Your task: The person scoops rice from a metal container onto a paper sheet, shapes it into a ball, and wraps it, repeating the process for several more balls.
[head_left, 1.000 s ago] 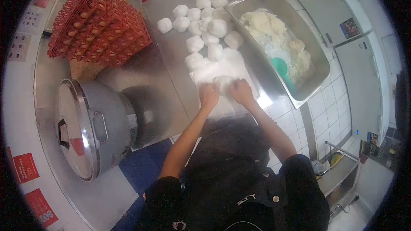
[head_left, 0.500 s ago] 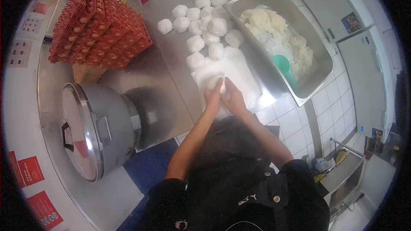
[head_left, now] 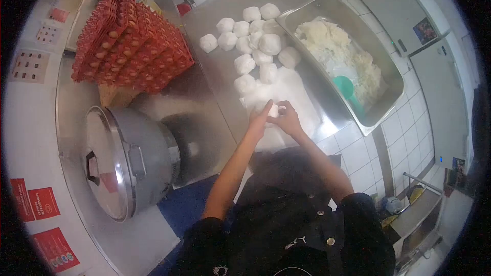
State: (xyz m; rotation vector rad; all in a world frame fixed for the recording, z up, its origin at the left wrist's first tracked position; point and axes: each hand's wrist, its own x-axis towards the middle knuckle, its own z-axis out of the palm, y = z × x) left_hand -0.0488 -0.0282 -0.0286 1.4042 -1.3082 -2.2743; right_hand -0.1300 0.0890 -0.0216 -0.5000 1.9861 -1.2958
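Both my hands are closed round a small white paper-wrapped bundle (head_left: 274, 111), close above the near part of a stack of white paper sheets (head_left: 292, 89). My left hand (head_left: 258, 121) presses it from the left, thumb on top. My right hand (head_left: 288, 119) has its fingers bent over the right side. The hands partly hide the bundle. Beyond them sit several finished white paper bundles (head_left: 270, 44), clustered on the steel table. At right stands a steel pan (head_left: 397, 83) holding white cooked rice (head_left: 325, 36) and a green scoop (head_left: 344, 87).
Stacked red egg trays (head_left: 135, 43) with eggs stand at the left. Nearer is a large grey rice cooker (head_left: 148, 148) with its lid on. The steel table (head_left: 225, 92) runs between these and the pan. White cabinet doors (head_left: 434, 92) rise at the far right.
The whole view has shifted slightly down and right. My right hand's fingers have lifted and bent over the bundle, which shows more between the hands now.
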